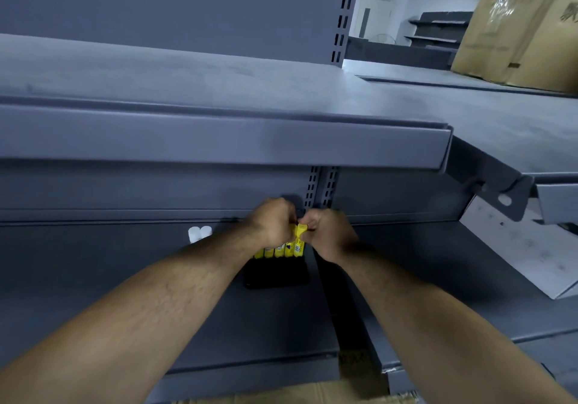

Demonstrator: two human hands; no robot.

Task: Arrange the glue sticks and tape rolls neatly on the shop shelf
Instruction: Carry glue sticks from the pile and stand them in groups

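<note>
while both our arms reach in under the upper shelf (219, 141), our hands meet at the back of the lower shelf (125, 278), just in front of the slotted post (322, 184). a row of yellow glue sticks (280, 252) stands there side by side, upright and touching, with a dark flat tray (275, 275) just in front of the row; we cannot tell whether the sticks stand in it. our left hand (275, 220) has its grip curled over the tops of the sticks on the left of the row, hiding their caps. our right hand (328, 234) has a narrow grip, thumb and fingers pinching the top of the stick at the right end. two small white tubes (199, 234) stand together further left on the same shelf, apart from the yellow row. a white board (516, 247) leans on the neighbouring shelf to the right, and brown cardboard boxes (516, 34) sit on the upper level at far right.
</note>
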